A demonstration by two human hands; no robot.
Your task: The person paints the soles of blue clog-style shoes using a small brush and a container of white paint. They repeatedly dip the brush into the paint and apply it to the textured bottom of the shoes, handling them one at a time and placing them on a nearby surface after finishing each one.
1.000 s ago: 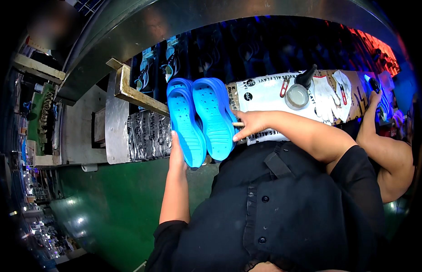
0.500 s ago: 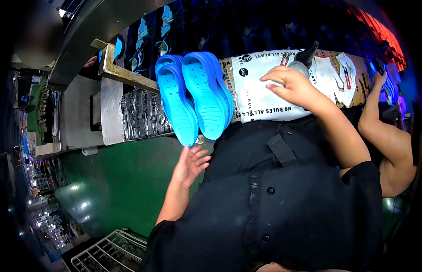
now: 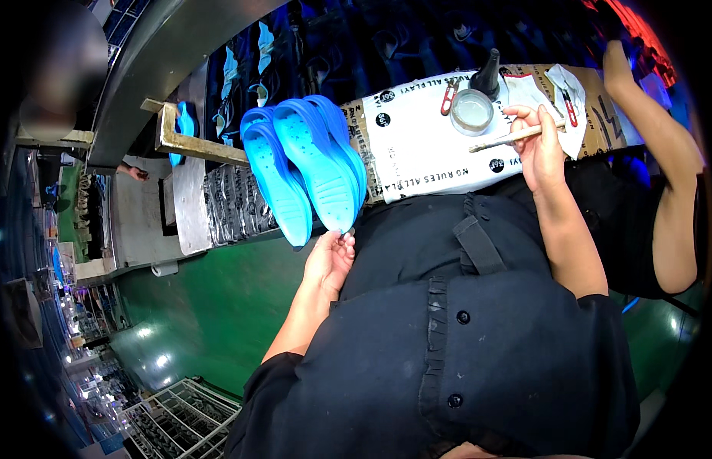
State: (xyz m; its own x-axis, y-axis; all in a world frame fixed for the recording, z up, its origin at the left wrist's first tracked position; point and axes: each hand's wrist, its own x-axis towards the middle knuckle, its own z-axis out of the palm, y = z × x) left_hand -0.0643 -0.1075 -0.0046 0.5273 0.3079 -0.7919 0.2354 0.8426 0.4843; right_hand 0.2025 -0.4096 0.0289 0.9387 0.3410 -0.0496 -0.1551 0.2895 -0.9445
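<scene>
Bright-blue moulded soles seem steadied, left hand pinching one; right hand grips a slim pale brush, probably needing careful aim.

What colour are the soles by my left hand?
The soles are bright blue with darker blue sides; see the head view.

Black short-sleeved top, ruffled front strip, round dark buttons, flat black strap, bare fingers.
</scene>
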